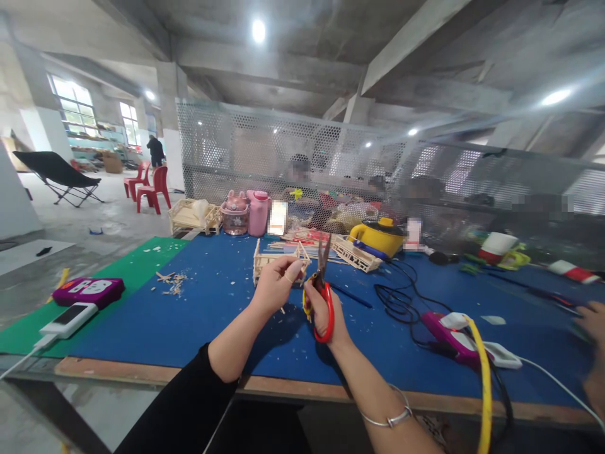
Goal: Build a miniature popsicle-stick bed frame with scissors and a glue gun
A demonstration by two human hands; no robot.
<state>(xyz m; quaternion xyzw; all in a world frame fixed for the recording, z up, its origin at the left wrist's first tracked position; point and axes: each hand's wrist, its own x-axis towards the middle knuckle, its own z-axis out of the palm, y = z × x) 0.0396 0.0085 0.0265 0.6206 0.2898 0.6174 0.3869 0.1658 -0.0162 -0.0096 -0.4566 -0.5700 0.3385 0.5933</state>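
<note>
My left hand (278,284) is closed in a pinch over the middle of the table; what its fingertips hold is too small to make out. My right hand (326,315) grips scissors (322,268) with a red and yellow handle, blades pointing up and slightly parted. Just behind my left hand stands a small wooden stick frame (265,257), partly hidden by that hand. Further back, a second wooden piece (355,253) with railing-like sides lies near thin wooden sticks (309,238). A dark blue pen-like rod (352,295) rests right of the scissors.
Wood scraps (171,282) lie on the blue mat (212,328). Purple power strips (89,291) sit at both sides, with black cable (399,296) at right. Behind are a pink bottle (258,213), a yellow pot (380,236) and a mesh screen (227,151). Another person's hand (593,321) is at far right.
</note>
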